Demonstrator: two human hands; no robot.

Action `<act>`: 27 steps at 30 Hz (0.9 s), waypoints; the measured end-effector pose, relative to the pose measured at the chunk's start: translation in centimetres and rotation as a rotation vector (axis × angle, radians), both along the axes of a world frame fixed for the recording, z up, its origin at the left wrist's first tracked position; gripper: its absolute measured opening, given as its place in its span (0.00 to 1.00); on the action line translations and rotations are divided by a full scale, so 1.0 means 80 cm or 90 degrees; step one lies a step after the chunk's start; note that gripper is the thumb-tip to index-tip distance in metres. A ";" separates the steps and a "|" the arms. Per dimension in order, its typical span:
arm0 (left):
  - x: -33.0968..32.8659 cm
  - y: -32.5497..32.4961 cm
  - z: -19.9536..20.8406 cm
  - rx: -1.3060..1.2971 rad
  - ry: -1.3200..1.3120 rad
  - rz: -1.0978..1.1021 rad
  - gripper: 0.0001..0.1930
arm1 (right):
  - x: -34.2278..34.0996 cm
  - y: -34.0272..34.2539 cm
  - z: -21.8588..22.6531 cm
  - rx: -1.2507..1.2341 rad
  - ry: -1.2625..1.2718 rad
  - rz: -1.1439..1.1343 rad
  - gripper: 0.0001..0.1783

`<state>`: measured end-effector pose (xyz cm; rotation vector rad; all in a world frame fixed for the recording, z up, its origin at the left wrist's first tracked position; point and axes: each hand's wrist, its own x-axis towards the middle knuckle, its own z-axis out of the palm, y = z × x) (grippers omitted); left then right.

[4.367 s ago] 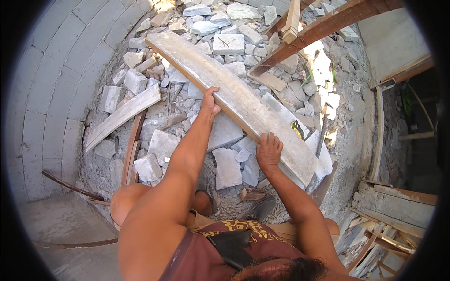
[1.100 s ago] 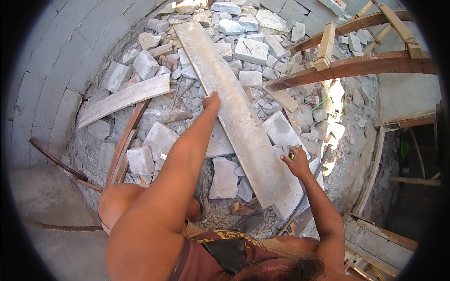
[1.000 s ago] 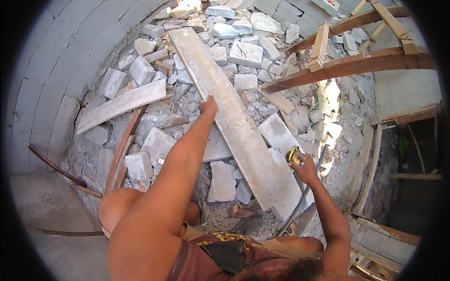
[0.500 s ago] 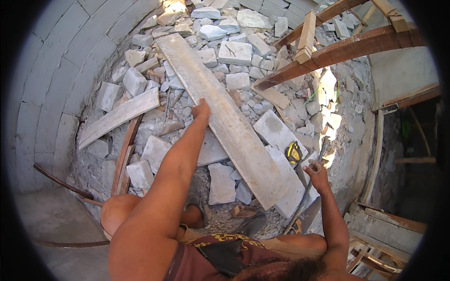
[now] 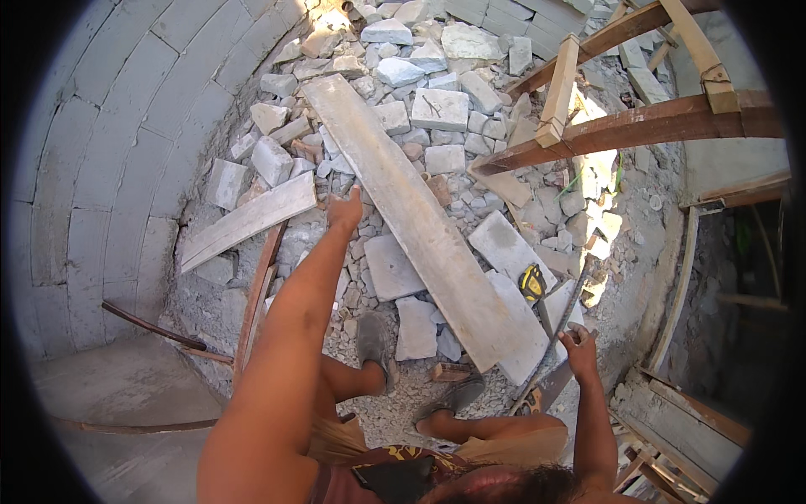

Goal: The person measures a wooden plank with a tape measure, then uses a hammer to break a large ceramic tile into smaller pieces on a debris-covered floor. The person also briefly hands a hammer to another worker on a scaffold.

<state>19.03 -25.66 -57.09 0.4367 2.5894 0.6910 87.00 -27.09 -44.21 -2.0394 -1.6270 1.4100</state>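
"What is hard to see near you?"

"Your left arm covers part of the brown wood strip (image 5: 261, 286); the long gray board (image 5: 420, 227) hides part of the white slab (image 5: 522, 357) under its low end; the doorway (image 5: 743, 252) on the right is too dark to make out."

"And your hands?"

"Your left hand (image 5: 342, 210) has one finger poking out, just beside the board's left edge; I can't tell if it touches, or if the hand is open or closed; your right hand (image 5: 579, 349) has bent fingers near the dark rod (image 5: 551, 344); I can't tell if they pinch anything."

"Where is the tape measure (image 5: 531, 283)?"

"On the pale blocks, up and left of your right hand, apart from it; the board slants between your two hands."
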 end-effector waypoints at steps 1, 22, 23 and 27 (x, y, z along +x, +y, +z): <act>-0.027 -0.026 0.024 0.026 -0.010 -0.102 0.47 | 0.011 -0.032 0.026 -0.068 -0.019 -0.018 0.33; 0.053 -0.437 0.535 -0.145 -0.717 -0.174 0.36 | -0.274 -0.068 0.587 -0.404 -0.009 -0.098 0.53; 0.047 -0.419 0.540 -0.113 -0.726 -0.162 0.35 | -0.283 -0.044 0.597 -0.337 0.153 -0.146 0.50; 0.006 -0.380 0.557 -0.051 -0.784 -0.084 0.35 | -0.318 0.048 0.602 -0.130 0.219 -0.234 0.36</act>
